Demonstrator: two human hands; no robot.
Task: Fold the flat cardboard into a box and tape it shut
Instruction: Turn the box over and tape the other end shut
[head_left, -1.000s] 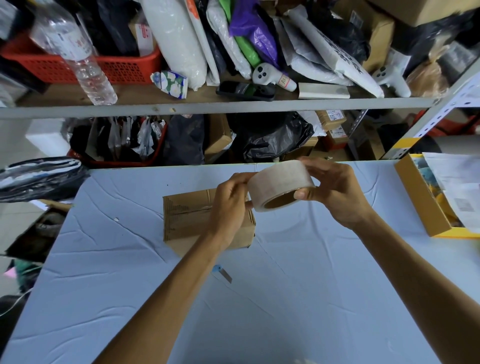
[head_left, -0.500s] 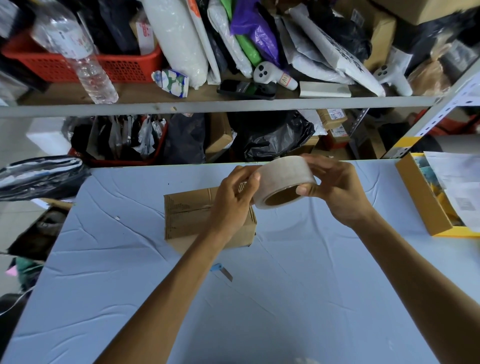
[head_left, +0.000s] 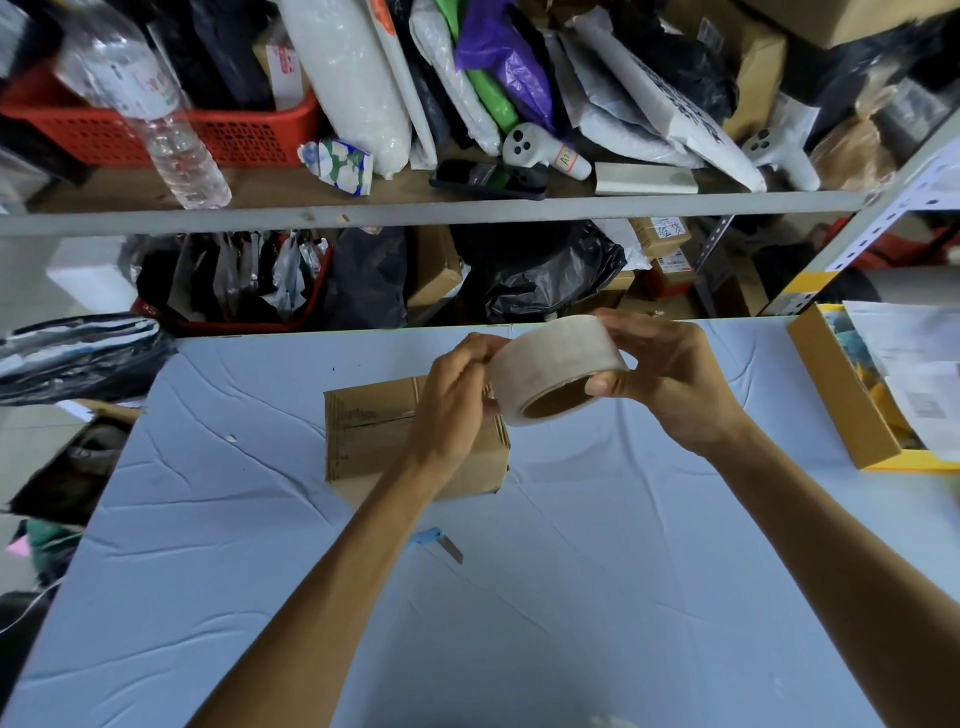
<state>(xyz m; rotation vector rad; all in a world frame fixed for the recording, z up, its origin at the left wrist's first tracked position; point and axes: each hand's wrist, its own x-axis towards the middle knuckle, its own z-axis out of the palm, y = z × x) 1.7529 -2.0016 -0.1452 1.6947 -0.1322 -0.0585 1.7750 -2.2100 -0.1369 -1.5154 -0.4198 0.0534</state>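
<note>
I see both hands raised together just above the centre of the frame, over the far half of the table, which is covered in a wrinkled pale blue cloth. My right hand is grasping the tape roll: the fingers curl over its far edge and the thumb presses on the near rim beside the brown cardboard core, so the roll sits tilted with its open core facing down and toward me. My left hand is at the roll's left side, fingers bunched and pinched against the tape's outer surface; I cannot tell whether they have caught a loose end or are only pressing on the wrap.

The cardboard box rests on the cloth directly below and behind the left hand, left of centre. It is already folded into shape, its top flaps are down, and the left wrist hides its right part. I cannot tell whether tape runs along the seam.

Nearer to me, just below the box and beside my left forearm, a small utility knife with a blue handle lies flat on the cloth. At the right edge of the frame an open yellow box holds papers. A cluttered metal shelf fills the top of the frame, with a plastic water bottle at the upper left.
</note>
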